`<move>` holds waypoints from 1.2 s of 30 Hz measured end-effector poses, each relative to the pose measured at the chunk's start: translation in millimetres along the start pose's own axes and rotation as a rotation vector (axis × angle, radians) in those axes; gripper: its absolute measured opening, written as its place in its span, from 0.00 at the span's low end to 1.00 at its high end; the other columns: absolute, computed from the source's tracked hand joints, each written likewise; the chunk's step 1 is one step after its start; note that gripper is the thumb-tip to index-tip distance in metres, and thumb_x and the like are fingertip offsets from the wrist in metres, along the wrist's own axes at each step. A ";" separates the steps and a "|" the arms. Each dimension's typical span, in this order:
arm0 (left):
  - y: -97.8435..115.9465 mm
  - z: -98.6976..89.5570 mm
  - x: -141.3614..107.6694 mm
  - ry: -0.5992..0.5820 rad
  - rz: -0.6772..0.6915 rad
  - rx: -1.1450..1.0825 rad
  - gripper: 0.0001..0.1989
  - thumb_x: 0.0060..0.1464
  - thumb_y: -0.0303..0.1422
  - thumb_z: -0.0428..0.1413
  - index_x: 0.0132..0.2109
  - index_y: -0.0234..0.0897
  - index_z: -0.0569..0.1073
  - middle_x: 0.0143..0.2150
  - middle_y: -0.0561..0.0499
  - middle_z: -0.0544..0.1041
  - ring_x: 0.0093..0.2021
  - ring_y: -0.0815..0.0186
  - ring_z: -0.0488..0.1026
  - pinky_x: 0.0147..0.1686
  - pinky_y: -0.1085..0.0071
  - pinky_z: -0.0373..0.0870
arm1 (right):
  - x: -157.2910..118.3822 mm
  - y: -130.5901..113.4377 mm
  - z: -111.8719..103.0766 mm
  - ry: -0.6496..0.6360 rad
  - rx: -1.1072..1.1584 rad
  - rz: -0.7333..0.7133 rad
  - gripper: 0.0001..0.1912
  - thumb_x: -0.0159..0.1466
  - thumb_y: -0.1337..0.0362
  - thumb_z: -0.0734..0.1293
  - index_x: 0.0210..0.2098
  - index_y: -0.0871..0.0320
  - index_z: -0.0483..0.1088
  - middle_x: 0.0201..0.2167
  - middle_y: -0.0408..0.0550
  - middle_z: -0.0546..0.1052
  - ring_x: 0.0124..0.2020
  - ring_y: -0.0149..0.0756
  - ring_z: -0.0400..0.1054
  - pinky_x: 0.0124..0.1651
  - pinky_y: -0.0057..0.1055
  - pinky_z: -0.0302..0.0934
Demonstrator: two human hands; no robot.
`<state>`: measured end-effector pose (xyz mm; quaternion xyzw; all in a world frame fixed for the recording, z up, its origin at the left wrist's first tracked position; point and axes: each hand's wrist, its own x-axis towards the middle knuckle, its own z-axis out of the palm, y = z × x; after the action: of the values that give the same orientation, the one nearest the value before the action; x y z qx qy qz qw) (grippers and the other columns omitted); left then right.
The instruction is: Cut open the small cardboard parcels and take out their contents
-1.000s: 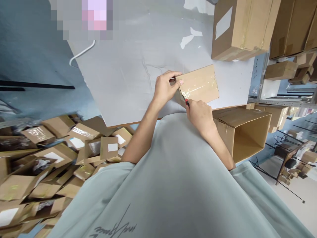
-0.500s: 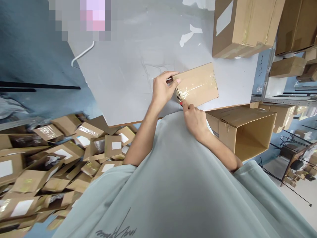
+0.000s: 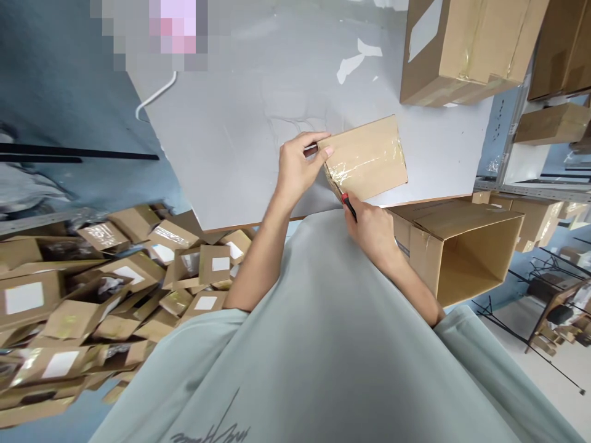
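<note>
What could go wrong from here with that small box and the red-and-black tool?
The red-and-black tool in the right hand might slip: its tip is at the same end of the small cardboard box that the left hand steadies, so it could nick that hand if sharp. Pushed too deep, it might also scratch anything inside, which is hidden here.

The left forearm and right forearm reach forward, angling inward. The left hand bends right at the wrist, index finger extended, thumb parted from it on the nearer side. The right hand, back upward, points left-forward, fingers curled.
</note>
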<state>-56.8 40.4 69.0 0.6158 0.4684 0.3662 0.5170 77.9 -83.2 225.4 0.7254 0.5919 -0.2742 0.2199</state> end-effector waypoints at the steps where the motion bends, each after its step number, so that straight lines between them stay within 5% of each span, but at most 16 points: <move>1: -0.1 -0.2 0.0 0.000 0.002 -0.005 0.23 0.69 0.55 0.64 0.57 0.44 0.85 0.58 0.45 0.87 0.60 0.53 0.85 0.62 0.57 0.84 | 0.3 -0.9 0.0 -0.006 0.004 0.001 0.28 0.85 0.59 0.53 0.80 0.52 0.64 0.51 0.56 0.88 0.50 0.50 0.84 0.48 0.35 0.69; 15: -0.2 0.1 1.6 0.007 -0.006 0.022 0.27 0.68 0.60 0.62 0.57 0.45 0.85 0.59 0.45 0.87 0.59 0.55 0.85 0.62 0.58 0.84 | 11.3 -32.0 -9.6 -0.061 -0.121 0.043 0.22 0.82 0.70 0.56 0.70 0.62 0.69 0.48 0.66 0.87 0.50 0.47 0.86 0.49 0.33 0.75; 21: -2.2 -3.4 1.4 -0.019 0.002 0.047 0.29 0.68 0.61 0.61 0.59 0.44 0.84 0.60 0.44 0.87 0.60 0.55 0.84 0.62 0.59 0.83 | -5.6 -13.1 -0.6 -0.064 -0.090 0.006 0.29 0.83 0.65 0.55 0.81 0.54 0.60 0.52 0.60 0.87 0.48 0.47 0.86 0.46 0.35 0.74; 26: 11.8 -4.3 1.9 0.005 0.042 0.129 0.24 0.70 0.54 0.61 0.61 0.45 0.83 0.62 0.43 0.85 0.63 0.52 0.83 0.68 0.53 0.79 | -10.4 30.3 -3.9 0.047 0.061 0.002 0.27 0.84 0.56 0.57 0.79 0.45 0.66 0.51 0.51 0.89 0.48 0.46 0.84 0.45 0.32 0.68; 30: 43.3 21.0 1.4 0.075 0.135 0.266 0.20 0.71 0.47 0.62 0.65 0.51 0.80 0.72 0.45 0.79 0.76 0.46 0.72 0.80 0.42 0.64 | 0.6 80.9 -8.6 0.230 0.164 0.094 0.27 0.83 0.55 0.57 0.78 0.46 0.69 0.50 0.51 0.89 0.47 0.46 0.84 0.43 0.30 0.64; 36: 72.6 96.4 3.1 -0.075 0.252 0.411 0.20 0.75 0.48 0.56 0.67 0.52 0.79 0.76 0.46 0.76 0.83 0.44 0.61 0.83 0.36 0.54 | 30.3 138.3 -14.3 0.334 0.233 0.095 0.27 0.84 0.57 0.55 0.75 0.49 0.72 0.48 0.53 0.89 0.44 0.48 0.83 0.43 0.32 0.61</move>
<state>48.7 13.1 121.0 0.7748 0.4330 0.3016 0.3481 219.7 -79.6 215.5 0.8084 0.5494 -0.2061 0.0463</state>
